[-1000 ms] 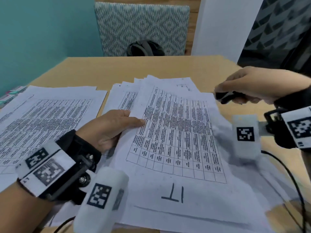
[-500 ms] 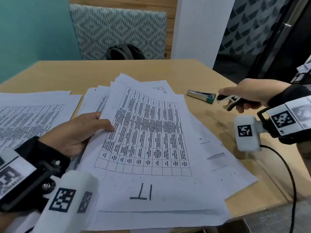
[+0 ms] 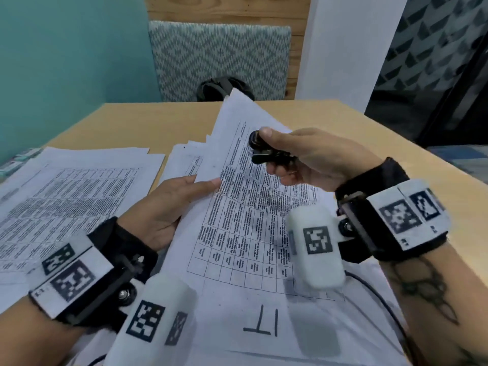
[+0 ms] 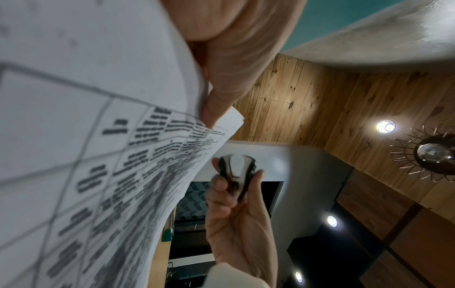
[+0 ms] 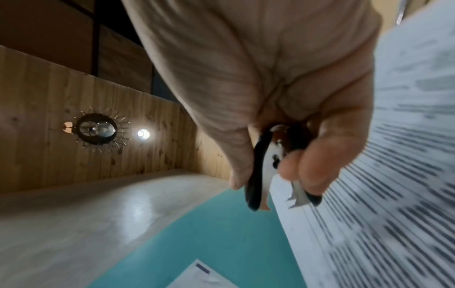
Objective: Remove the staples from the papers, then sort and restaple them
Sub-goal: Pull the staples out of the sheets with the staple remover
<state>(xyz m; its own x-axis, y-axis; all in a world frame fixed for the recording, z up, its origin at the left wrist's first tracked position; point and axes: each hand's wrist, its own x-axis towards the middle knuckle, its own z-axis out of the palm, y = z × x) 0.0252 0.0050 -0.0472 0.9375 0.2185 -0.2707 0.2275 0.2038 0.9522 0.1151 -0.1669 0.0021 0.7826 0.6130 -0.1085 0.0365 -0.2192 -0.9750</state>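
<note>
A packet of printed table sheets (image 3: 250, 233), marked "IT" near its front edge, lies over other sheets on the wooden table (image 3: 369, 143). My left hand (image 3: 200, 186) pinches its left edge, thumb on top, and the far corner is lifted off the table. In the left wrist view the thumb (image 4: 221, 78) presses the curved packet (image 4: 98, 136). My right hand (image 3: 272, 157) grips a black and metal staple remover (image 3: 260, 149) just above the packet's upper part. The right wrist view shows the staple remover (image 5: 261, 171), claws parted, close to the packet's edge (image 5: 393, 175).
A second spread of printed sheets (image 3: 66, 202) covers the table's left side. Behind the table stands a patterned chair (image 3: 219, 59) with a dark bag (image 3: 224, 88) on its seat. A white pillar (image 3: 343, 48) rises at the back right.
My right hand has carried the staple remover from the table's right side to above the packet. My left hand has raised the packet's far corner. The view has swung, hiding the stapler.
</note>
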